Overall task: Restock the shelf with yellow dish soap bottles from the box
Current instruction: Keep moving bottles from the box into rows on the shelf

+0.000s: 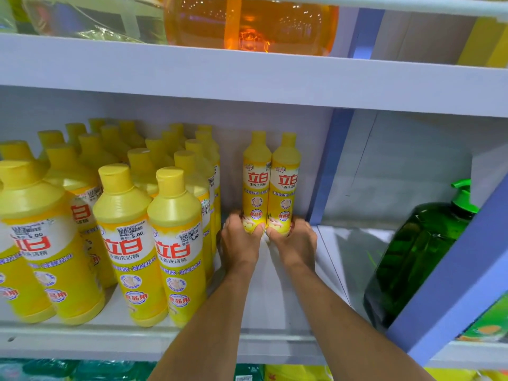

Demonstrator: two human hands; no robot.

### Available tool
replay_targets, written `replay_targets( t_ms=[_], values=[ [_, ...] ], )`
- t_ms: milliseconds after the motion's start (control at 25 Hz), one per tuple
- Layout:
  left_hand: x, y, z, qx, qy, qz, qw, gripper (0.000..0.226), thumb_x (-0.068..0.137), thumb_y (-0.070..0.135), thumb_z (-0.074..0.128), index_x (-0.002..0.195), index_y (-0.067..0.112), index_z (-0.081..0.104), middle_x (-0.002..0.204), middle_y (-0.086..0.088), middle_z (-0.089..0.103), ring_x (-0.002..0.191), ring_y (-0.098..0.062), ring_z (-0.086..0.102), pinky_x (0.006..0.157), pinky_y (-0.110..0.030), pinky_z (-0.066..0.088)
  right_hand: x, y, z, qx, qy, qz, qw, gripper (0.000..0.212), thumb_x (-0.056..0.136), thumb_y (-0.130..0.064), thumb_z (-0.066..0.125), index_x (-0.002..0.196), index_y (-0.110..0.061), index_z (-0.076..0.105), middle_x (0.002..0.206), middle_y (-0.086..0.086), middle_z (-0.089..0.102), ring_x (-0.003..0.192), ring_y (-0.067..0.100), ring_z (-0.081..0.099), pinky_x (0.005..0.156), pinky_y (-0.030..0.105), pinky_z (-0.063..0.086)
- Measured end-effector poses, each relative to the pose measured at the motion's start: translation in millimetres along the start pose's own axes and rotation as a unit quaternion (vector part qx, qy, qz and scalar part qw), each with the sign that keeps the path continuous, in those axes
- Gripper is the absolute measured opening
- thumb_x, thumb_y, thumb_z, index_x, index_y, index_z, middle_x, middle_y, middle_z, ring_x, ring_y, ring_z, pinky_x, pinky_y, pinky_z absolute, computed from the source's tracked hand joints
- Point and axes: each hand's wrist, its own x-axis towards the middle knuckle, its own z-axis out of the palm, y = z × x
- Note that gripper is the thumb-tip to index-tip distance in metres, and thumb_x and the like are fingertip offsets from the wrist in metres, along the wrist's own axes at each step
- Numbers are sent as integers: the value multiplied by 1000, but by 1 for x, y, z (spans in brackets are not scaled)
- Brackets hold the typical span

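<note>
While the fingers of the left hand (pixel 238 243) curl round the rounded base of one slim, glossy yellow bottle (pixel 256 182), the right hand (pixel 295 243) grips its twin (pixel 286 188); both stand upright, touching, on the white shelf (pixel 275 298), rising above the fingers

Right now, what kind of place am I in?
Probably a shop's cleaning aisle: rows of identical yellow dish soap bottles with price stickers, a green pump jug nearby, on tiered shelves.

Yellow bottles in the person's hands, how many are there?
2: the left bottle in the left hand, the right bottle in the right hand, upright, side by side.
</note>
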Motion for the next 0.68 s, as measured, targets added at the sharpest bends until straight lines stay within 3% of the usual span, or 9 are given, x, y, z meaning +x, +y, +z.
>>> replay_targets(
  t_ms=[160,240,320,400,520,680],
  values=[
    [-4,4,-7,-30,-39,-16,999,48,73,39,84,109,22,57,110,-4,71,98,-28,67,85,-44,58,-5,0,-8,36,-29,5,999,58,73,-46,86,117,-16,64,115,7,67,106,29,63,87,36,51],
    [-11,5,-15,11,-85,15,996,46,76,37,81,109,18,55,110,-7,68,100,-30,64,84,-43,56,-13,0,-20,32,-73,-15,997,48,78,-46,80,115,-20,63,114,4,63,107,26,60,84,34,49],
    [-18,6,-29,110,-137,68,982,48,83,42,73,119,16,54,118,-9,62,110,-30,59,93,-43,51,-23,-1,-38,-33,-123,-47,991,41,86,-46,68,121,-25,61,121,2,58,116,25,56,87,34,46],
    [-26,14,-49,246,-197,125,941,57,90,50,61,133,14,49,129,-9,55,122,-29,51,103,-41,44,-32,-5,-56,-146,-180,-79,970,47,92,-51,57,133,-28,53,131,2,52,127,25,47,96,37,43],
    [-46,40,-82,403,-271,217,847,63,96,55,50,142,14,40,137,-10,50,126,-29,48,103,-40,43,-46,-16,-89,-275,-221,-131,927,58,93,-60,50,138,-24,47,137,4,49,132,27,42,103,38,40],
    [-81,88,-120,448,-324,257,793,63,94,56,47,140,14,41,137,-13,49,126,-33,48,99,-46,44,-79,-39,-138,-341,-215,-169,899,67,93,-64,44,140,-16,47,142,10,48,135,32,40,105,41,39]
  ],
)
